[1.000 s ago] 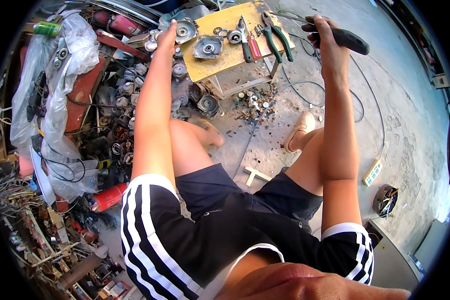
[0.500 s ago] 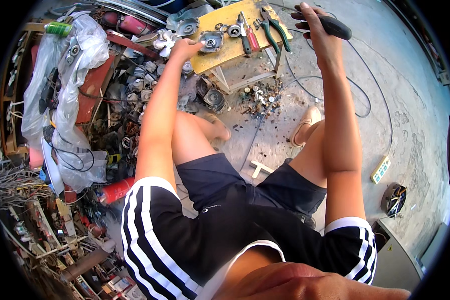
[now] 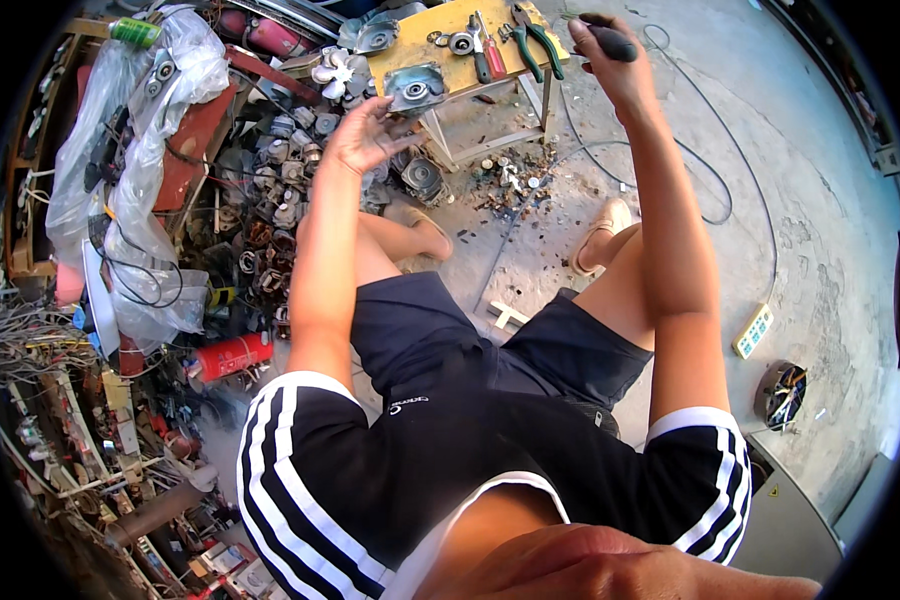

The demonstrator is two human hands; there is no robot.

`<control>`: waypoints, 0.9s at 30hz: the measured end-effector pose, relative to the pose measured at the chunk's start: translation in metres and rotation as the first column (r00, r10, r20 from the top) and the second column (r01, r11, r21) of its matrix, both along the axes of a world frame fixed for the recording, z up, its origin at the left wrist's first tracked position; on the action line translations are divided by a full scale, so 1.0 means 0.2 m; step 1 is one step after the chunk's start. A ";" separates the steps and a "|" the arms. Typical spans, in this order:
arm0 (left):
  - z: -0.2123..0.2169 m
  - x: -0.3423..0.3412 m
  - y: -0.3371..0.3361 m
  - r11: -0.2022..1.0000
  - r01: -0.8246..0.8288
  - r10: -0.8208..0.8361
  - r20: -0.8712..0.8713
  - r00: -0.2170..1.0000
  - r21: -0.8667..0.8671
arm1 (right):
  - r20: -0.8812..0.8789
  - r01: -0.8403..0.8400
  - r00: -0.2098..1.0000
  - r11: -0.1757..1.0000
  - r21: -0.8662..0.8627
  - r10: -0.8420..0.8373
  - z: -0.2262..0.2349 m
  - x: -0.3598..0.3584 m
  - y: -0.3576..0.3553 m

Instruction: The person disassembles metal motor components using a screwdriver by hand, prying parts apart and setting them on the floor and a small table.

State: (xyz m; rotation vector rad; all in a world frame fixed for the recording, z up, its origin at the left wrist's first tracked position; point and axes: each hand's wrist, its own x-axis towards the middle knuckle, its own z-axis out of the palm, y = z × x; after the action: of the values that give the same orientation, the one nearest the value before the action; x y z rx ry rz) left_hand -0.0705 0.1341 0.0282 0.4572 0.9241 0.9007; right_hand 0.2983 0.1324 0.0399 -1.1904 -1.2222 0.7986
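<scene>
Our left hand (image 3: 362, 138) was at the housing (image 3: 416, 88), our right hand (image 3: 625, 75) round a black tool (image 3: 615, 44).

We had the left fingers partly spread, the thumb against the housing's left corner, though we could not tell whether they gripped it; the right fingers were curled round the tool's handle, off the table's (image 3: 413, 42) right edge. The housing was at the table's near edge, toward the left corner; along the far side we had a round part (image 3: 460, 43), a red screwdriver (image 3: 493, 55) and, by the right edge, green pliers (image 3: 541, 45). Beyond the left edge we saw a white fan (image 3: 339, 74).
</scene>
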 end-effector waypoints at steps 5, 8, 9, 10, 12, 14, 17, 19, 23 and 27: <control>-0.19 0.21 -0.24 0.995 0.099 -0.091 0.684 0.723 0.028 | 0.018 -0.074 0.997 0.990 -0.120 0.076 -0.10 0.02 -0.08; -0.18 0.35 -0.39 0.996 0.086 -0.077 0.792 0.606 0.031 | -0.164 -0.123 0.981 0.985 -0.119 0.103 -0.17 0.05 -0.15; -0.19 0.38 -0.41 0.996 0.094 -0.063 0.796 0.602 0.007 | -0.218 -0.153 0.969 0.976 -0.156 0.116 -0.18 0.07 -0.16; -0.20 0.39 -0.42 0.995 0.095 -0.078 0.785 0.614 0.024 | -0.263 -0.168 0.957 0.975 -0.147 0.125 -0.19 0.07 -0.17; -0.22 0.41 -0.42 0.993 0.101 -0.109 0.764 0.636 0.058 | -0.389 -0.211 0.908 0.972 -0.107 0.155 -0.21 0.10 -0.20; -0.22 0.42 -0.43 0.989 0.099 -0.146 0.666 0.731 0.108 | -0.625 -0.314 0.762 0.941 -0.127 0.170 -0.17 0.12 -0.23; -0.23 0.43 -0.41 0.970 0.160 -0.227 0.442 0.867 0.184 | -0.640 -0.327 0.760 0.917 -0.226 0.114 -0.13 0.15 -0.25; -0.33 0.45 -0.37 0.949 0.254 -0.232 -0.131 0.964 0.188 | -0.589 -0.246 0.808 0.918 -0.311 0.017 -0.16 0.14 -0.28; -0.69 0.58 -0.42 0.457 0.885 0.211 -0.977 -0.013 0.087 | -0.573 -0.146 0.815 0.926 -0.348 -0.086 -0.40 0.16 -0.37; -0.93 0.60 -0.44 0.218 0.917 0.258 -0.886 -0.385 -0.334 | -0.426 0.063 0.859 0.886 -0.459 -0.282 -0.48 0.14 -0.47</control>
State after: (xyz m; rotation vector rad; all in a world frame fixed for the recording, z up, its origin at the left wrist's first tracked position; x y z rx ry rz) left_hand 0.0492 0.0457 -0.1581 2.6523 1.2434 -0.5164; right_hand 0.3263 0.0381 -0.0565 -1.3253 -0.5184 1.1819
